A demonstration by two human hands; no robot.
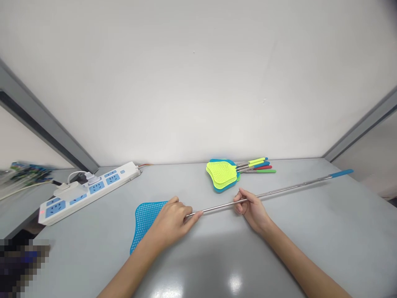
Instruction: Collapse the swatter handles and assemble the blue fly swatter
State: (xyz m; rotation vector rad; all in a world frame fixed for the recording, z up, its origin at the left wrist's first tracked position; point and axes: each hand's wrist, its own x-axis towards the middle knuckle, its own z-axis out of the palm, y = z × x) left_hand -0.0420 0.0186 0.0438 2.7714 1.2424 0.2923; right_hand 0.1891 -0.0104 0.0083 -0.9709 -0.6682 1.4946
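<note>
A blue fly swatter lies across the grey table, its mesh head at the left and its telescopic metal rod pulled out long toward a blue grip at the right. My left hand rests over the head's inner edge, its fingers closed around the rod's thick end. My right hand pinches the rod a little farther along, fingers closed on it.
A stack of fly swatters with a yellow-green head on top and coloured handles lies by the back wall. A white and blue power strip with plugs sits at the left. A cable bundle lies on the neighbouring desk.
</note>
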